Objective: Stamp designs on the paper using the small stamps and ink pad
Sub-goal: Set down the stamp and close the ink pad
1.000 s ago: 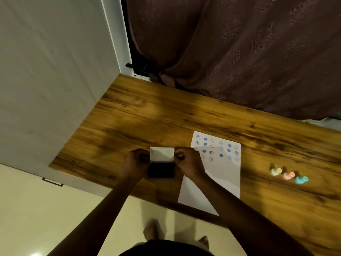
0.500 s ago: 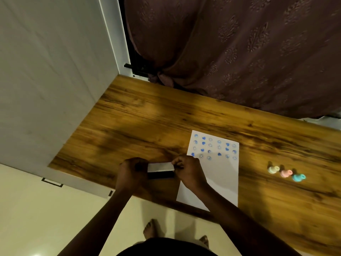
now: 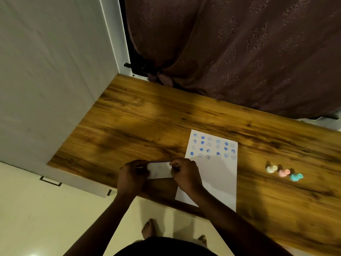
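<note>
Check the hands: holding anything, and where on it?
Both hold the ink pad case: left hand at its left end, right hand at its right end.

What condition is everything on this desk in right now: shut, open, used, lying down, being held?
Ink pad: lid shut, gripped at both ends.
Left hand: clasping the pad's left end.
Right hand: clasping its right end.
Paper: flat on the wooden table; blue prints cover the top part, rest blank.
Cream stamp, pink stamp, teal stamp: in a row on the table, untouched.
Curtain: drawn, bunched low at the left.
</note>
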Tool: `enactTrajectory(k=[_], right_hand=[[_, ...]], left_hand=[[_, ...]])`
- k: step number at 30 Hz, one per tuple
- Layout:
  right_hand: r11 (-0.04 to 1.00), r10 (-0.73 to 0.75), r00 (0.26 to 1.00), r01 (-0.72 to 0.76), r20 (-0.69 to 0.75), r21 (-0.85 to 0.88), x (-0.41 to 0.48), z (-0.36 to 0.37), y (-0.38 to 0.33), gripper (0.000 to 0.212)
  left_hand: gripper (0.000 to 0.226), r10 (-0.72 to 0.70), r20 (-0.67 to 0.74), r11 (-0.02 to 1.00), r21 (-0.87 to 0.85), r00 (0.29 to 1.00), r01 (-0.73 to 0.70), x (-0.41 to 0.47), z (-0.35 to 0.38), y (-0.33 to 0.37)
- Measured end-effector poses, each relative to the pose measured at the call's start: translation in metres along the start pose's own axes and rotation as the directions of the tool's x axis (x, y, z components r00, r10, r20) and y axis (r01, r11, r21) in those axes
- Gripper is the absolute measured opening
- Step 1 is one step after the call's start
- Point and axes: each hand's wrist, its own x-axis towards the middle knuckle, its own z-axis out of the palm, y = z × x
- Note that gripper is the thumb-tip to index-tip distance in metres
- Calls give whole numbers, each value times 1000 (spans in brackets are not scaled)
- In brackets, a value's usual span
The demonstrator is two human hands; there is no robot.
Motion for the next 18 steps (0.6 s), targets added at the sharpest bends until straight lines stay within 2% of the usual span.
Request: enactTrajectory(k=[9, 18], right_hand=[[991, 94, 995, -90, -39, 97, -4, 4, -4, 17], [982, 129, 971, -97, -203, 161, -14, -51, 17, 22]], left_hand=[[30, -100, -33, 993, -64, 994, 98, -5, 5, 3], [33, -17, 39, 977, -211, 999, 25, 5, 27, 57]])
